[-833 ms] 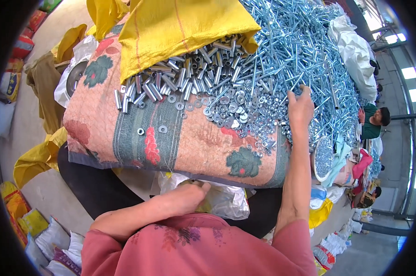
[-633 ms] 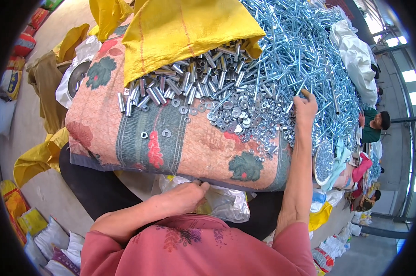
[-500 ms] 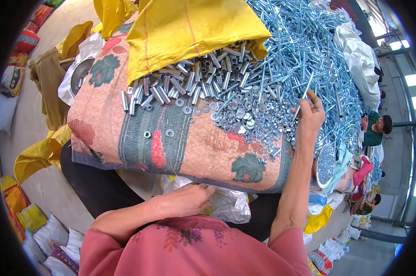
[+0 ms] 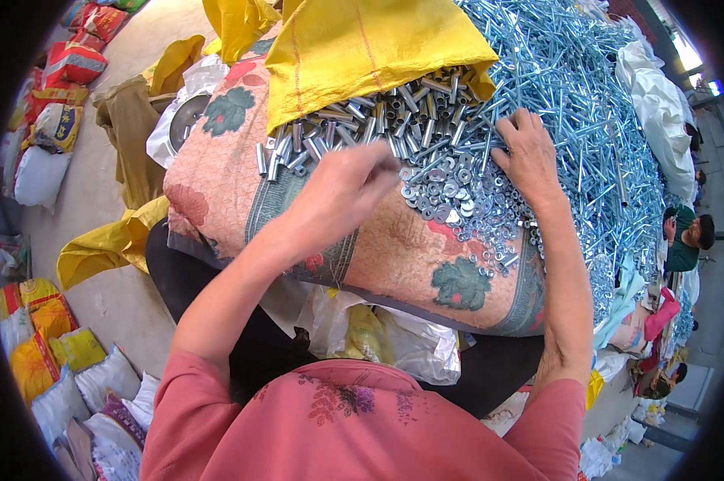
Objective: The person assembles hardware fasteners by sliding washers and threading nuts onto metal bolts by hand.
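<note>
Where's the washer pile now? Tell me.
Head view, right of centre: the washer pile lies on the flowered cloth between left hand and right hand, below the metal tubes.

We have room over the pink flowered cloth (image 4: 394,271).
Beyond, a yellow woven sack (image 4: 378,48) and thin bluish metal rods (image 4: 590,152) block us.

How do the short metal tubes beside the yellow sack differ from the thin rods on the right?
The tubes are short and thick; the rods are longer and slimmer. The tubes look silver-grey, the rods bluish. The tubes bunch at the edge of the yellow sack, while the rods spread in a larger heap. Both are shiny and jumbled.
</note>
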`<state>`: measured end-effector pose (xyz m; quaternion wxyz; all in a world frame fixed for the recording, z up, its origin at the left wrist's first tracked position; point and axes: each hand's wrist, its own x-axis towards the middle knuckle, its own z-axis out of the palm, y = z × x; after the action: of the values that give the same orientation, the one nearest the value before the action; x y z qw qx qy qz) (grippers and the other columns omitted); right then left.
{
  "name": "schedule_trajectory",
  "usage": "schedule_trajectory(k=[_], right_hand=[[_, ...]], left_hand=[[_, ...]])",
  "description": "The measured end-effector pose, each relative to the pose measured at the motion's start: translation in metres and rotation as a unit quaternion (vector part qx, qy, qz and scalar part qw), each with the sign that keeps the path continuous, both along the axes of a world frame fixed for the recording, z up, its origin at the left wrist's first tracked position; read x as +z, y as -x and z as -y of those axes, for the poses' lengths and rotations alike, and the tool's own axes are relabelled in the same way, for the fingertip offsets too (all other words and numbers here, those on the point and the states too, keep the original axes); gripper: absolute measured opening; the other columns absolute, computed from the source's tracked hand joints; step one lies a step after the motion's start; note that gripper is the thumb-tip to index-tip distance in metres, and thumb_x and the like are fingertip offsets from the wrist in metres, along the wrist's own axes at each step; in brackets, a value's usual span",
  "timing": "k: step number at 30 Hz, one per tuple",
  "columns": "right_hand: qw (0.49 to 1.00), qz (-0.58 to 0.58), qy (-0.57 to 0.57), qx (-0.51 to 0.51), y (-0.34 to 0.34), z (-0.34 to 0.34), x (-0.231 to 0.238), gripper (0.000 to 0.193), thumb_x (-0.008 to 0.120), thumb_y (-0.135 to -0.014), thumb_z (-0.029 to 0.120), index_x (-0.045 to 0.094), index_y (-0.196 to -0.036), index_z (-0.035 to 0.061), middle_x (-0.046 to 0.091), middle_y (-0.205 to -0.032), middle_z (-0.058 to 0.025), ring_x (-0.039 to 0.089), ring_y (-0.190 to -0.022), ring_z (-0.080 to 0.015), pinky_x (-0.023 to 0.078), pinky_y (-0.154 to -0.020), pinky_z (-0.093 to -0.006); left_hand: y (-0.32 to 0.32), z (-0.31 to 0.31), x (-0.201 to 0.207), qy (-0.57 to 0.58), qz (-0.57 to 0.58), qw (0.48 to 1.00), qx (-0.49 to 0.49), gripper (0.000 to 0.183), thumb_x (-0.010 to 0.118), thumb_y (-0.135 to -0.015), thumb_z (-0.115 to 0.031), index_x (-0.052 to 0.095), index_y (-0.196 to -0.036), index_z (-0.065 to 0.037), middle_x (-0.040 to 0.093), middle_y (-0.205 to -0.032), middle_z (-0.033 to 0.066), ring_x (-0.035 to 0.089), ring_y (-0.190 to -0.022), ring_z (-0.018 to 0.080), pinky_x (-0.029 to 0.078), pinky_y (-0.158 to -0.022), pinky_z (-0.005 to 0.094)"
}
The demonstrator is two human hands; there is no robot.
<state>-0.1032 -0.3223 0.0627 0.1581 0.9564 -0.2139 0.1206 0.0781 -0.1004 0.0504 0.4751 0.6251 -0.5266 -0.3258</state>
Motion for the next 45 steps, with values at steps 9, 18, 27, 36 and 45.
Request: schedule_trajectory(k=[9,18,27,36,45], right_hand=[[1.0,-0.014,0.011,-0.002,0.037,0.01,-0.002,0.02,0.064,-0.073,0.015,0.054,-0.09,0.0102,0.055,-0.084,-0.0063,0.055,-0.083,-0.0248,0.039,-0.071,-0.0359],[0.729,0.425,-0.513,-0.155,0.072,0.0,-0.005,0.019,0.05,-0.093,0.023,0.055,-0.093,0.0042,0.043,-0.06,0.0032,0.038,-0.045,-0.0047,0.031,-0.039,-0.0199],[0.622,0.406,-0.656,-0.136,0.053,-0.087,-0.015,0.018,0.051,-0.092,0.022,0.054,-0.091,0.0042,0.043,-0.06,0.0042,0.035,-0.044,-0.0016,0.028,-0.037,-0.0172],[0.741,0.303,-0.592,-0.098,0.046,-0.125,-0.013,0.013,0.054,-0.09,0.014,0.052,-0.083,0.0022,0.044,-0.064,0.0037,0.039,-0.058,-0.005,0.034,-0.051,-0.0221],[0.805,0.225,-0.547,-0.051,0.03,-0.135,-0.006,0.014,0.054,-0.089,0.016,0.055,-0.089,0.0012,0.053,-0.064,0.0021,0.044,-0.055,-0.0069,0.036,-0.049,-0.0237]], left_hand=[[-0.01,0.041,-0.03,0.06,0.412,0.909,0.02,0.013,0.052,-0.075,-0.003,0.046,-0.087,-0.003,0.043,-0.089,0.016,0.051,-0.088,0.0345,0.045,-0.074,0.0417],[-0.007,0.048,-0.038,0.071,0.43,0.9,0.022,0.016,0.053,-0.076,-0.002,0.044,-0.089,-0.003,0.049,-0.084,0.0194,0.057,-0.07,0.0387,0.047,-0.061,0.044],[-0.006,0.02,-0.038,0.048,0.309,0.939,0.142,0.018,0.061,-0.077,-0.008,0.054,-0.093,-0.001,0.049,-0.088,0.017,0.057,-0.075,0.0346,0.045,-0.065,0.0408],[0.016,-0.001,-0.031,0.017,-0.047,0.997,0.055,0.014,0.054,-0.087,-0.005,0.058,-0.1,0.001,0.059,-0.081,0.0002,0.049,-0.071,0.0065,0.041,-0.062,0.0225],[0.015,-0.01,-0.021,-0.05,-0.24,0.969,-0.022,0.012,0.059,-0.083,-0.003,0.059,-0.094,0.001,0.06,-0.077,0.0076,0.05,-0.055,0.0046,0.042,-0.048,0.0191]])
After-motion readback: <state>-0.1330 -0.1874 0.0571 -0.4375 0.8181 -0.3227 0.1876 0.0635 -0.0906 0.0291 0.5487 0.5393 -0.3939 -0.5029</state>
